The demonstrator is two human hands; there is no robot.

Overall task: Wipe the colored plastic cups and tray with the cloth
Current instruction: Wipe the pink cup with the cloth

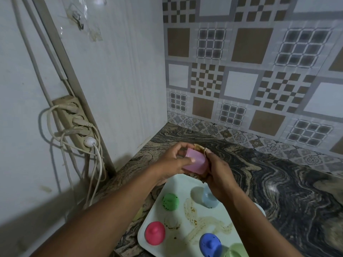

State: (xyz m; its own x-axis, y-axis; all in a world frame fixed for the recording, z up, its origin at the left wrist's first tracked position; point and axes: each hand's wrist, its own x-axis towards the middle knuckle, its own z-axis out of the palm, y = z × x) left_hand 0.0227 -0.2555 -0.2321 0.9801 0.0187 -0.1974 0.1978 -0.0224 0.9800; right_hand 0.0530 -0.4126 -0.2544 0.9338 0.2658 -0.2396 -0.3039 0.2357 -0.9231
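Observation:
My left hand (174,160) grips a light pink cup (196,162) held above the counter. Against the cup's right side my right hand (217,175) holds a brownish cloth (200,148), mostly hidden behind the cup and my fingers. Below them lies a pale tray (176,238) smeared with brown stains. Upside down on the tray stand a green cup (170,202), a light blue cup (208,199), a red-pink cup (155,232), a dark blue cup (209,244) and a pale green cup (233,254) at the bottom edge.
The tray sits on a dark marbled counter (278,182) in a corner, with patterned wall tiles behind. A power strip (74,123) with several plugs and hanging cables is fixed to the left wall. A yellowish object (138,214) peeks out beside the tray's left edge.

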